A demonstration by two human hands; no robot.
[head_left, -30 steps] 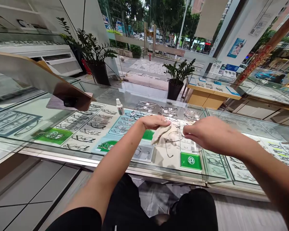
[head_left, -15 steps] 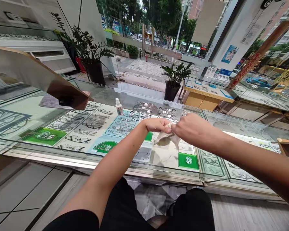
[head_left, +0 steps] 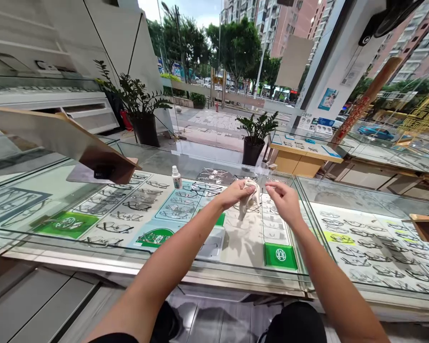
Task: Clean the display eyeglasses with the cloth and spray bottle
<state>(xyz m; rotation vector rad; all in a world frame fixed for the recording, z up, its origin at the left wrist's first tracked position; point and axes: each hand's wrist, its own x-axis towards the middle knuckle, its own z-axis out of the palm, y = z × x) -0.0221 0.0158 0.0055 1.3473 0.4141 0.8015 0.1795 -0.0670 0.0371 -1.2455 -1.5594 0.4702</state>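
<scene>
My left hand (head_left: 238, 191) is closed on a crumpled pale cloth (head_left: 249, 197), held above the glass counter (head_left: 241, 243). Whether something is wrapped in the cloth is hidden. Just right of it, my right hand (head_left: 283, 200) has its thumb and fingertips brought together near a thin dark piece, too small to make out. A small white spray bottle (head_left: 176, 178) stands upright on the glass to the left. Several pairs of glasses (head_left: 205, 189) lie near the bottle, and more rows show beneath the glass.
A slanted mirror or panel (head_left: 93, 147) stands at the left of the counter. Green logo cards (head_left: 280, 256) lie in the display. Beyond the counter are potted plants (head_left: 253, 150) and a wooden display table (head_left: 296, 159). A wooden-edged object (head_left: 427, 227) sits at the right.
My right hand has come away from the cloth and turned, now a little to its right. My left hand still holds the cloth. The camera view has tilted up.
</scene>
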